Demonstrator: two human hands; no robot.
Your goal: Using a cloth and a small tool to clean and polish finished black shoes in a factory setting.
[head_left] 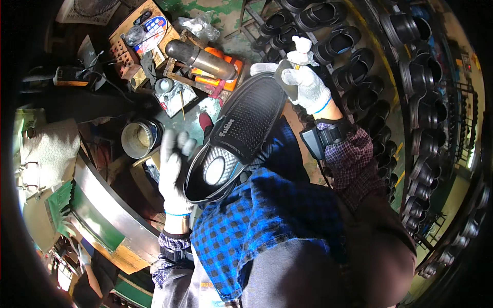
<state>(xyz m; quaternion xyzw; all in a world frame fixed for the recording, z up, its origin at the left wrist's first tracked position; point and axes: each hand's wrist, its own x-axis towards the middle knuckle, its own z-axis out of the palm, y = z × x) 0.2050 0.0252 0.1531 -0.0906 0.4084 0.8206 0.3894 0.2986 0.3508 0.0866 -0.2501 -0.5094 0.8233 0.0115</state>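
A black slip-on shoe (250,115) with a perforated upper and a pale patterned insole lies slanted over my lap, toe away from me. My left hand (173,169), in a white glove, is beside the heel opening with its fingers stretched out and apart. It seems to touch the shoe's side. At the toe, my gloved right hand (308,88) closes round a bunched white cloth wad (302,50), which sticks up above the fingers. One gloved finger reaches behind the toe. A grey, rounded patch lies between that hand and the toe; I cannot tell what it is.
Blue-and-black checked cloth (257,205) covers my lap. A white bucket (137,139) stands at the left, near a dark metal cylinder (200,59) and an orange tool (218,64). Racks of black shoes (423,77) line the right. Another person's gloved hand (83,256) shows lower left.
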